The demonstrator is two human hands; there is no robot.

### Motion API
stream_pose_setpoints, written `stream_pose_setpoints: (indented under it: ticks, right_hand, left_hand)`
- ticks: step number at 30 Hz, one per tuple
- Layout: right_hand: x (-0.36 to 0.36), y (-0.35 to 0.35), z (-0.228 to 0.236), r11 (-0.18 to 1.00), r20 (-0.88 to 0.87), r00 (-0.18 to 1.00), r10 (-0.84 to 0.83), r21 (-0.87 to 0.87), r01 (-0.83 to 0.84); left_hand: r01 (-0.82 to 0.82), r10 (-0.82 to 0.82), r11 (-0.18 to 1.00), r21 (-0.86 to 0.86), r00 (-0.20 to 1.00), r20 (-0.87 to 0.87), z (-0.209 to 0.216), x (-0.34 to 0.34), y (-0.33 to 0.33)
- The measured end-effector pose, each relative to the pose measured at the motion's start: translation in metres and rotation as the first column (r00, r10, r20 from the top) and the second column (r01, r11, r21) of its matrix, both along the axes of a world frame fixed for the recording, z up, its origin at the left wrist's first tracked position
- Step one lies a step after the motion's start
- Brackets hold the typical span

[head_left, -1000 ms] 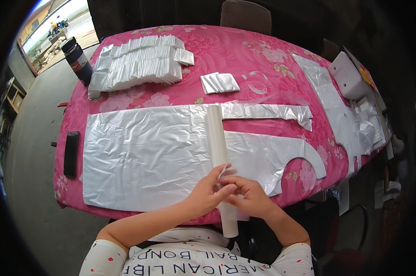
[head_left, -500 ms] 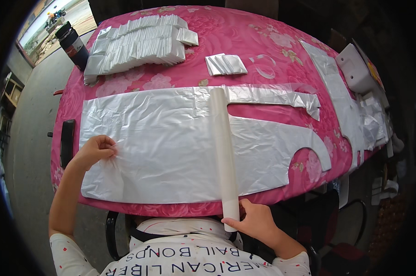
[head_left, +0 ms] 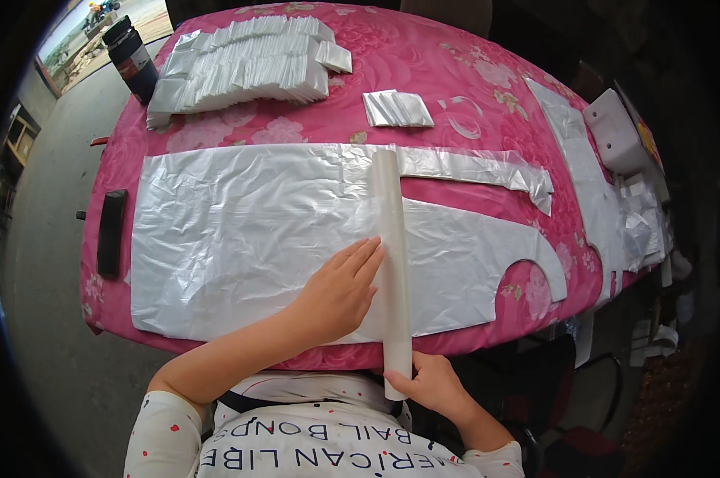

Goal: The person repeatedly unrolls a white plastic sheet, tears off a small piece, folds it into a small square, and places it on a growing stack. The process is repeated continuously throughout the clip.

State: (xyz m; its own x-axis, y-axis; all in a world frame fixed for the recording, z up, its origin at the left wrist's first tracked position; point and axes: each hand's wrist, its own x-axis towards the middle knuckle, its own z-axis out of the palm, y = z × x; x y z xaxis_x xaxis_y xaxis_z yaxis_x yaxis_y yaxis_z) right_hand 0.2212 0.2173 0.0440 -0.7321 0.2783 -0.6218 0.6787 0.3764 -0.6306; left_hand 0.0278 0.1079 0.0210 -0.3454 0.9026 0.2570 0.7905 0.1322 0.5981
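White roll (head_left: 395, 307), just one, at frame centre across silvery plastic (head_left: 208, 239), right grip (head_left: 433, 384) wrapped round its lower end, left grip (head_left: 336, 295) flat, fingers straight, one dark bottle (head_left: 130, 60) upper left.

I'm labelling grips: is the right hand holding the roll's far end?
No, the right hand holds the white roll at its near end.
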Motion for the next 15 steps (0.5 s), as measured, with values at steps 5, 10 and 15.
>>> stream_pose_setpoints:
  ticks: [5,10,15]
  right_hand:
    - [0.006,0.003,-0.001,0.999,0.002,1.0,-0.01,-0.032,0.01]
    - [-0.002,0.025,-0.011,0.986,0.005,0.995,0.096,-0.141,-0.094]
    - [-0.074,0.062,-0.007,0.998,-0.151,0.987,0.05,-0.021,-0.054]
  left_hand:
    - [-0.095,0.095,0.995,0.018,0.995,0.008,-0.032,0.002,0.022]
    - [-0.11,0.093,0.991,-0.082,0.978,-0.184,-0.041,0.004,0.021]
    - [-0.147,0.113,0.982,-0.117,0.961,-0.252,-0.044,0.005,0.022]
